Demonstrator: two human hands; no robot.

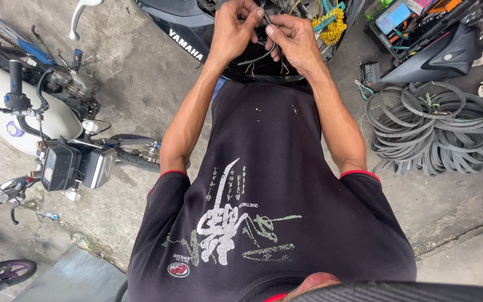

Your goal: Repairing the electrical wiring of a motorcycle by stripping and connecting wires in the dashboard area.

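Between the two hands, close in front of the person's chest, a bundle of thin dark wires (pixel 264 53) is held up over the open body of a black motorbike (pixel 188 33). Left hand (pixel 231 28) is closed, thumb and forefinger pinching the upper end of the wires; right hand (pixel 294 36) is closed too, its fingertips (pixel 269 27) meeting the left ones at the same spot, so both grips sit touching at the top of the bundle. From that pinch the wires run downward and toward the person, their long axis roughly in line with the forearms, and the loose ends fan out below the palms with short bare tips showing. Neither hand is clearly nearer: the pinch lies midway between them, with the free length hanging under the right palm more than the left. A coiled yellow cord (pixel 331 22) lies just beyond the right hand inside the bike. Well apart on the right, a heap of grey rubber belts (pixel 437 128) rests on the concrete floor (pixel 141 89), with an open tool tray (pixel 415 22) behind it; a white motorbike (pixel 23 112) stands to the left
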